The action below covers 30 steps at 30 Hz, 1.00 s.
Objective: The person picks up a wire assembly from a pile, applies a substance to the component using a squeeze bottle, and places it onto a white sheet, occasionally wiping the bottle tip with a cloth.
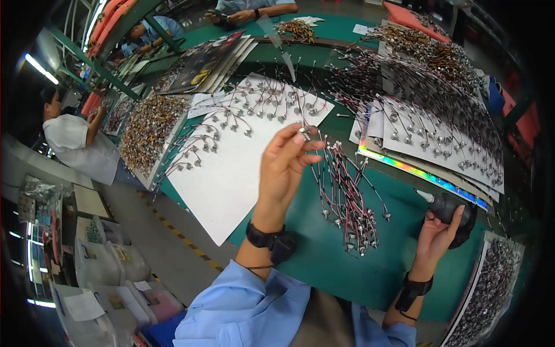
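My left hand is raised over the bench, pinching a small round silver part with thin wires between thumb and fingers. My right hand is closed around a black squeeze bottle with a pale, narrow nozzle, its tip pointing left toward the middle of the bench. Between my hands lies a loose bunch of similar wired silver parts, with red and black leads. A white sheet to the left carries rows of these parts along its far and left edges.
More wired parts cover stacked sheets at the right, edged by a shiny rainbow strip. Heaped trays stand at left and lower right. Plastic bins sit on the floor at left. Other people work nearby.
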{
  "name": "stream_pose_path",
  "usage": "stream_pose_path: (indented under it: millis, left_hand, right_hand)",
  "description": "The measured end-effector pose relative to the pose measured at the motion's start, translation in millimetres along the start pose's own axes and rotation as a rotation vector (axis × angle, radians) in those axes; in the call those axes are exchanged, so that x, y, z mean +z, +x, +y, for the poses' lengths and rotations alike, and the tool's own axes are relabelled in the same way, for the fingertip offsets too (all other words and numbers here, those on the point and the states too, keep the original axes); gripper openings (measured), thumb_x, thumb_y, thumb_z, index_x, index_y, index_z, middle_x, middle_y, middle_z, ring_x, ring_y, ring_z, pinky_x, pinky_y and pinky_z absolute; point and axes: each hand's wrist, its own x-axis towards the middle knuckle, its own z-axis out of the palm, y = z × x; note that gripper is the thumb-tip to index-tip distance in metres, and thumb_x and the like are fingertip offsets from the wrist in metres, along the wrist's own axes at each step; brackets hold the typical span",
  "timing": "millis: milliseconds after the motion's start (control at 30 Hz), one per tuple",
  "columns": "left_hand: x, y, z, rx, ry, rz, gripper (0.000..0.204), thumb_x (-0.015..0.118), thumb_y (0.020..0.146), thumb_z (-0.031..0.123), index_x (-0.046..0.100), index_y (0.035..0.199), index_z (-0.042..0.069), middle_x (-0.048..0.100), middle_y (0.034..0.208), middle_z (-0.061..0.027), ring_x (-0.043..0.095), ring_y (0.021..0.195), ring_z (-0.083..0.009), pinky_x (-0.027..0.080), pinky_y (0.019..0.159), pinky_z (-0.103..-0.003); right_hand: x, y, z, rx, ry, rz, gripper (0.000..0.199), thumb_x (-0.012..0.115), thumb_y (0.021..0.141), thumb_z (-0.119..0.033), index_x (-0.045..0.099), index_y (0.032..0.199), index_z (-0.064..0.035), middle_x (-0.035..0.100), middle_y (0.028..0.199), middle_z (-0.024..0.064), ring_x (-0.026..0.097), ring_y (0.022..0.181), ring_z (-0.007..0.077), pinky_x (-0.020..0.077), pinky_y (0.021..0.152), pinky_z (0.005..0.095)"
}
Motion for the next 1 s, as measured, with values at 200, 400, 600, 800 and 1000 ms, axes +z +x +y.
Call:
stream_pose_path:
  millis: [200, 400, 600, 800, 1000]
  left_hand:
    - [-26, 8, -38, -0.213, -0.293, 0.035, 0.02, 0.047, 0.085, 0.008, 0.046, 0.102, -0.003, 0.054, 0.1, -0.0157, 0.057, 0.09, -0.0224, 0.051, 0.069, -0.026]
    - [-39, 0, -53, -0.295, -0.184, 0.018, 0.022, 0.048, 0.086, 0.012, 0.048, 0.102, -0.004, 0.053, 0.101, -0.0146, 0.057, 0.091, -0.0183, 0.051, 0.07, -0.022]
    - [-26, -5, -56, -0.387, -0.073, -0.049, 0.024, 0.049, 0.085, 0.011, 0.048, 0.104, -0.004, 0.054, 0.102, -0.0127, 0.056, 0.093, -0.0193, 0.052, 0.071, -0.023]
    - [-11, -17, -61, -0.418, 0.026, -0.037, 0.022, 0.05, 0.084, 0.008, 0.05, 0.103, -0.002, 0.055, 0.1, -0.0121, 0.058, 0.09, -0.0209, 0.052, 0.069, -0.025]
    - [-1, -25, -65, -0.536, 0.031, -0.142, 0.021, 0.051, 0.083, 0.005, 0.051, 0.102, -0.003, 0.057, 0.097, -0.0129, 0.061, 0.083, -0.0213, 0.053, 0.065, -0.026]
  right_hand:
    - [5, -2, 3, 0.008, 0.011, -0.023, 0.022, 0.051, 0.086, -0.028, 0.049, 0.093, -0.007, 0.055, 0.083, 0.0044, 0.039, 0.05, 0.0078, 0.0368, 0.053, 0.0229]
    - [4, -1, 6, 0.007, -0.023, -0.001, 0.022, 0.051, 0.086, -0.028, 0.05, 0.092, -0.0065, 0.055, 0.082, 0.0041, 0.039, 0.05, 0.0074, 0.0364, 0.054, 0.0227]
    - [7, 0, 9, 0.01, -0.05, 0.001, 0.022, 0.051, 0.086, -0.027, 0.051, 0.091, -0.0061, 0.055, 0.08, 0.0035, 0.039, 0.051, 0.0069, 0.036, 0.054, 0.0225]
    - [2, -2, 12, 0.007, -0.068, -0.021, 0.022, 0.051, 0.086, -0.028, 0.051, 0.091, -0.0062, 0.055, 0.079, 0.0031, 0.038, 0.051, 0.0067, 0.0356, 0.055, 0.022]
    - [7, -5, 11, -0.08, -0.171, -0.046, 0.023, 0.051, 0.086, -0.028, 0.05, 0.093, -0.0065, 0.055, 0.082, 0.0026, 0.037, 0.052, 0.0064, 0.0354, 0.057, 0.0215]
